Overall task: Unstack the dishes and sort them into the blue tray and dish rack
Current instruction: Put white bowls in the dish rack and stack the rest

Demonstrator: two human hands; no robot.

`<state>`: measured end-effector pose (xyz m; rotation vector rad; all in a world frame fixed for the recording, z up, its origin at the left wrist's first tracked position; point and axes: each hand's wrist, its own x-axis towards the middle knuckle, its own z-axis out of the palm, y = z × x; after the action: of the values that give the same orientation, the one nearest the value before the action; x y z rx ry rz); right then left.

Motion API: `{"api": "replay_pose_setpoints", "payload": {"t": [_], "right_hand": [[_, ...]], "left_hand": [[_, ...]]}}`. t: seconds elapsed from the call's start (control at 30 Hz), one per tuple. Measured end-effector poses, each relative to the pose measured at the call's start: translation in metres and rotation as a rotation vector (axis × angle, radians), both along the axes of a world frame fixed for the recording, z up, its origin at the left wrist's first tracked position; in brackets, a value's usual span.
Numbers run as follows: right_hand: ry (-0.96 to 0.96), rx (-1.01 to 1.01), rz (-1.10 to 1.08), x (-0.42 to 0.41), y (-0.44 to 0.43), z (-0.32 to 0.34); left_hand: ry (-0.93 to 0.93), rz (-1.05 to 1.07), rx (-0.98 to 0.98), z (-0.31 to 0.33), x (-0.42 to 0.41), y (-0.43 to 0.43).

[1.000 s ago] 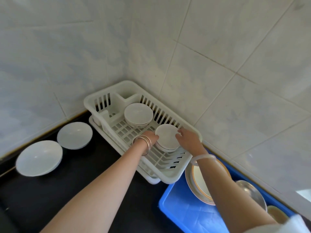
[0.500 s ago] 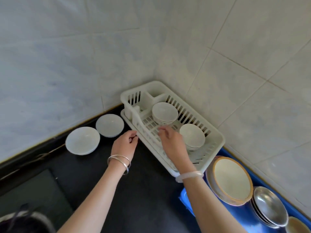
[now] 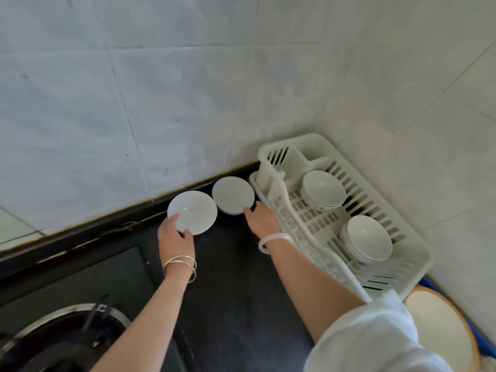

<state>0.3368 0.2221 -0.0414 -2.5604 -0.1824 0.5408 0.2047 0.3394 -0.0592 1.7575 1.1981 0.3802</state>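
Observation:
Two white bowls sit on the black counter by the wall. My left hand [image 3: 175, 240] grips the near rim of the left bowl [image 3: 193, 210], thumb and a finger on its edge. My right hand [image 3: 261, 218] reaches the near edge of the right bowl [image 3: 233, 194]; its fingertips touch the rim. The white dish rack [image 3: 413, 253] stands in the corner at right and holds two stacks of white bowls, a far stack [image 3: 323, 191] and a near stack [image 3: 366, 237]. A sliver of the blue tray [image 3: 429, 281] shows at the lower right with a tan-rimmed plate [image 3: 442, 328] in it.
A gas stove burner [image 3: 64, 336] lies at the lower left on the dark cooktop. Tiled walls close the counter behind and to the right. My white sleeve [image 3: 375, 336] hides part of the tray.
Both hands left the rack and moved left to the two bowls on the counter. The left hand now grips the left bowl's rim. The view swung left.

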Motion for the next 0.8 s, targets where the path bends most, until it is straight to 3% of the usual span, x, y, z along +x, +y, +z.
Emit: {"api": "replay_pose_setpoints", "payload": {"t": [0.13, 0.23, 0.43, 0.57, 0.8], "right_hand": [[0.307, 0.387, -0.303, 0.009, 0.014, -0.01], [0.41, 0.591, -0.432, 0.01, 0.02, -0.012], [0.37, 0.679, -0.476, 0.007, 0.011, -0.001], [0.341, 0.739, -0.369, -0.001, 0.009, 0.018], [0.371, 0.612, -0.167, -0.012, 0.034, 0.035]], "left_hand": [[-0.091, 0.107, -0.199, -0.006, 0.001, 0.012], [-0.128, 0.106, -0.235, -0.014, -0.001, 0.018], [-0.228, 0.099, -0.346, -0.024, 0.0, 0.025], [-0.249, 0.092, -0.399, -0.029, 0.0, 0.029], [-0.351, 0.185, -0.679, -0.022, 0.007, 0.042]]}}
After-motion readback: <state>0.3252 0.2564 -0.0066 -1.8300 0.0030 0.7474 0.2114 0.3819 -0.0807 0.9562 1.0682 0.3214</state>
